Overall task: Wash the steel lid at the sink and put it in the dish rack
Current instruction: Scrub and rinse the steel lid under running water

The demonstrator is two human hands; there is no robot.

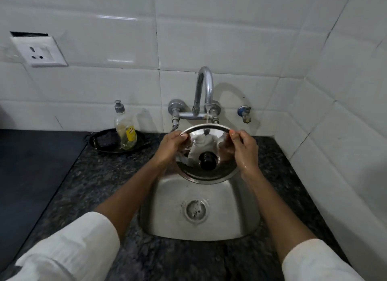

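Over the sink: the steel lid (206, 153) is held above the far part of the steel sink (199, 213), clear of the basin floor, directly below the tap spout.
Lid attitude: tilted, far rim raised toward the wall, near rim dropped toward the person; the knobbed face is turned to the camera.
Knob: a black knob (206, 162) sits at the middle of the lid, untouched by either hand.
Left hand: the left hand (170, 147) is closed on the lid's left rim, thumb laid over the upper edge, fingers hidden behind.
Right hand: the right hand (244, 150) is closed on the right rim in the same way, and looks wet.
Key relation: the lid lies between the two hands, its held diameter running left to right; neither hand is nearer, both being level on opposite edges.
Water: a thin stream falls from the faucet (204, 92) onto the far upper part of the lid.
Step judged: rinsing appears to be in hand; the placing is not yet done.
Dish rack: none is visible, so the direction of the carry cannot be told.
Next move judged: a turn about the left-right axis would bring the other face under the stream.
Risk judged: a wet rim held only at the edges could slip.
Left of sink: a soap bottle (125, 132) stands in a dark tray (100, 146) on the counter (88, 186).
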